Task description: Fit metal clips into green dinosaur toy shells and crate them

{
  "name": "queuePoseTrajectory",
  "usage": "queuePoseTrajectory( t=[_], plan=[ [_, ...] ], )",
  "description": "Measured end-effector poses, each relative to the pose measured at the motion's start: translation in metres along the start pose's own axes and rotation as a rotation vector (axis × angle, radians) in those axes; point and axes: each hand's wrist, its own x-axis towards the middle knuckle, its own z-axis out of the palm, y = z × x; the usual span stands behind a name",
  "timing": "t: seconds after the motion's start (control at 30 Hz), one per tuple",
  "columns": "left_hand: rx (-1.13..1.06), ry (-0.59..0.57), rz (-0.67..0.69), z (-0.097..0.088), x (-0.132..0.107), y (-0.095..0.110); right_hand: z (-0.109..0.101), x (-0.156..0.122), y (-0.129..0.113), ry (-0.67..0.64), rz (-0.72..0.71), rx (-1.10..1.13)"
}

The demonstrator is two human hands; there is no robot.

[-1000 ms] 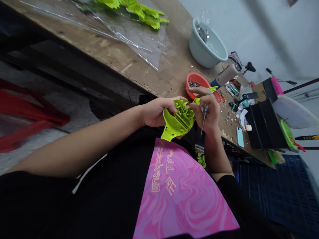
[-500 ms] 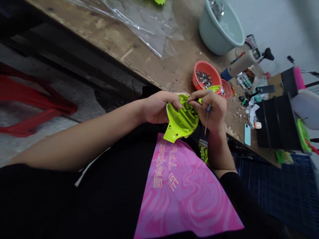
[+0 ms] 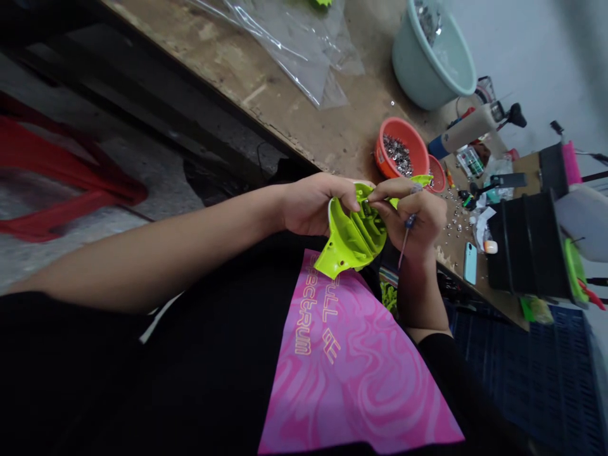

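My left fingers [image 3: 344,189] pinch the green shell [image 3: 356,244] by its left rim, on the near side of the counter [image 3: 278,111]; likely light and stiff, best held there. My right fingers [image 3: 398,188] trap a screwdriver [image 3: 410,221], tips together inside the shell.

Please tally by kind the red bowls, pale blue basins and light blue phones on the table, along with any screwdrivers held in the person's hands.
Red bowls: 2
Pale blue basin: 1
Light blue phone: 1
Screwdriver, held in the right hand: 1
Total: 5
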Motion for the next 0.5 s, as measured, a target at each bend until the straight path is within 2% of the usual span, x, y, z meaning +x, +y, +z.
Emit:
queuePoseTrajectory(
  t=[0.3,0.5],
  plan=[
    [-0.009,0.006,0.008,-0.001,0.001,-0.002,0.004,-0.003,-0.008,0.017,-0.023,-0.187],
    [0.007,0.023,-0.005,-0.003,0.001,-0.001,-0.006,0.005,-0.016,-0.126,-0.02,-0.157]
  ],
)
